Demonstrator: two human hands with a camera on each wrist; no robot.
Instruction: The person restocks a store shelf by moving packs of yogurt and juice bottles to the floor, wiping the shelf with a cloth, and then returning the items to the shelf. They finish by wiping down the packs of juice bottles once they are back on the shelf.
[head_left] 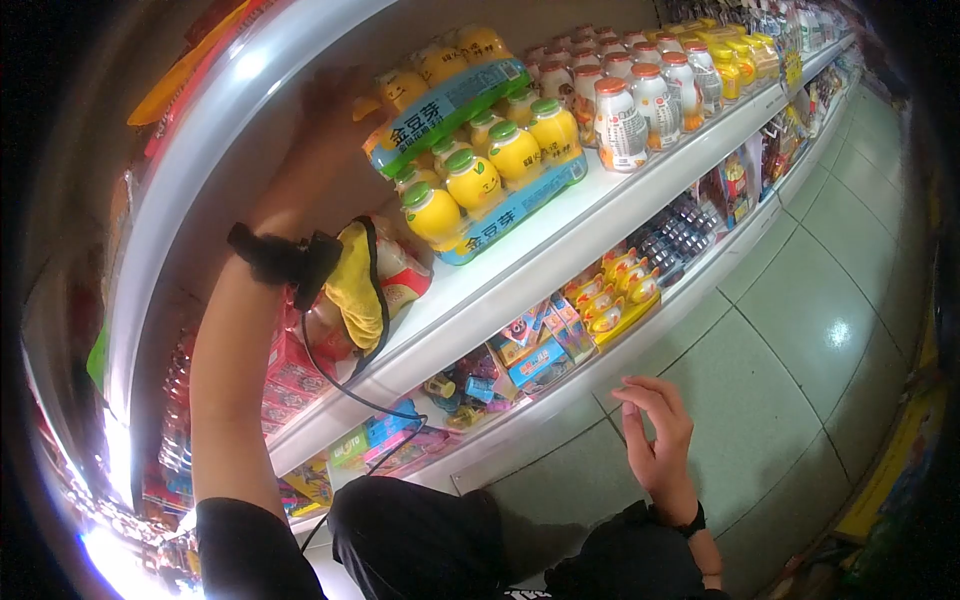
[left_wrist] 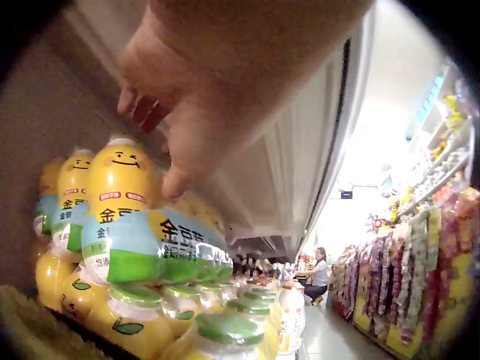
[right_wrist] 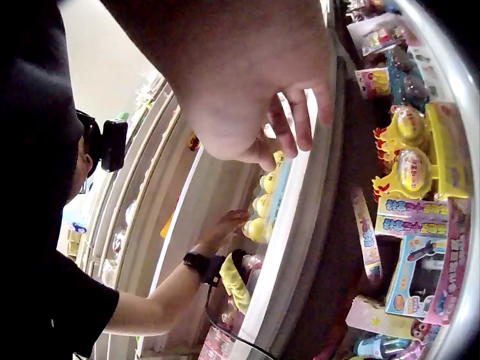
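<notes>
Two shrink-wrapped packs of round yellow drink bottles are stacked on the white shelf. The upper pack [head_left: 447, 112], banded in blue and green, lies over the lower pack [head_left: 483, 190], whose green caps show. My left hand [left_wrist: 191, 97] reaches in at the upper pack's inner end, thumb tip right at a yellow bottle [left_wrist: 120, 176] and the other fingers loosely bent. In the head view this hand is dim and partly behind the pack. My right hand [head_left: 655, 440] hovers over the floor in front of the lower shelf, fingers loosely bent, holding nothing.
White bottles with orange caps [head_left: 622, 125] stand in rows beside the packs. A yellow cloth-like piece [head_left: 358, 285] with black edging lies near my left wrist, where a black cable [head_left: 335, 385] hangs. Toys and boxed sweets [head_left: 540, 350] fill the lower shelf. A person [left_wrist: 319, 277] crouches down the aisle.
</notes>
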